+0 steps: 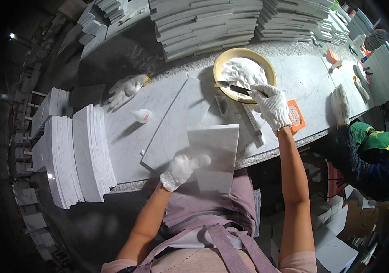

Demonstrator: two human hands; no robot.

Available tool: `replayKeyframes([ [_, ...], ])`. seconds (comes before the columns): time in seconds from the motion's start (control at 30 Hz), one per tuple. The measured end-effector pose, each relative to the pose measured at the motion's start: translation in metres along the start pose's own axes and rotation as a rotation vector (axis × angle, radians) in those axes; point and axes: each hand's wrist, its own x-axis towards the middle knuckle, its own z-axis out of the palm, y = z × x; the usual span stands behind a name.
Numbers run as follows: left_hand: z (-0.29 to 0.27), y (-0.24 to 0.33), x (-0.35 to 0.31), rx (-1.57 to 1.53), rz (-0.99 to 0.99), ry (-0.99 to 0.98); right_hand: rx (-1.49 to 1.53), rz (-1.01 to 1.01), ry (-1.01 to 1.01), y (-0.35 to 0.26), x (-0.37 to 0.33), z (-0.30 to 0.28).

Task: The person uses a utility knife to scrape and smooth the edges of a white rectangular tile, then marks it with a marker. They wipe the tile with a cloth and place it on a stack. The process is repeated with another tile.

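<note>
My left hand (181, 171), in a white knit glove, grips a grey-white marble tile (218, 152) by its left side, thumb across its face. The tile is tilted up at the table's front edge, close to my apron. In my gloved right hand (272, 105) is a putty knife (239, 89) with a dark handle, its blade pointing left over a yellow bowl (217, 63). White powder or paste (242, 70) fills much of the bowl. Just right of my right hand lies an orange box (296, 116). A long pale bar (253, 122) rests below the bowl.
Marble slabs stand stacked at the left (89, 150) and at the back (208, 27). A small white bottle (142, 115) and an empty glove (127, 90) lie on the left of the table. At the right, a co-worker's gloved hand (340, 105) rests on the tabletop.
</note>
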Motion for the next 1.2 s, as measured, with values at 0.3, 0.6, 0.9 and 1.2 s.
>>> replayKeyframes([
  [0.3,0.004,0.005,-0.002,-0.100,-0.031,0.005,0.355,0.218,-0.049,-0.002,-0.017,-0.018],
  [0.6,0.005,0.011,-0.002,0.133,0.010,0.012,0.510,0.191,-0.171,-0.021,-0.076,-0.037],
  [0.9,0.007,0.007,-0.001,-0.097,0.021,-0.031,0.386,0.160,-0.284,-0.053,-0.092,-0.035],
  [1.2,0.002,-0.004,0.001,0.021,0.036,-0.052,0.240,0.124,-0.336,-0.059,-0.089,-0.032],
])
